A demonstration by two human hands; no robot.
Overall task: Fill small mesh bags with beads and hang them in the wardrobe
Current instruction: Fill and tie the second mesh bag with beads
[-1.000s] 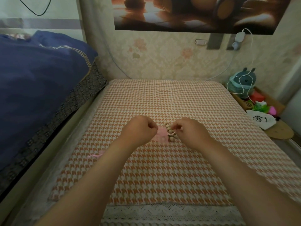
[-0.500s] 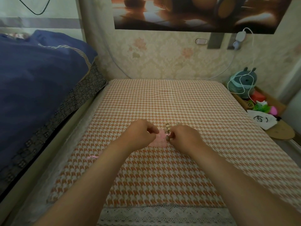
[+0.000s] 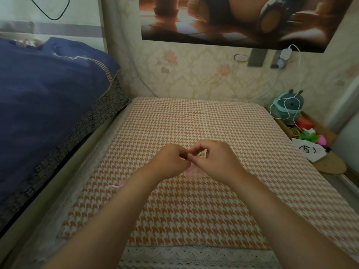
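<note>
Hands, two: left hand and right hand curl fingertip to fingertip over one pink mesh bag; whether they pinch anything, cannot tell. One pink strand lies at eight o'clock.

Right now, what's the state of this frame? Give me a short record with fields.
surface: orange houndstooth cloth
hands: left hand and right hand curled, fingertips meeting; what they pinch is unclear
pink mesh bag: under the hands, mostly hidden
beads: a few glimpsed behind right fingers
left of cloth: blue duvet
</note>
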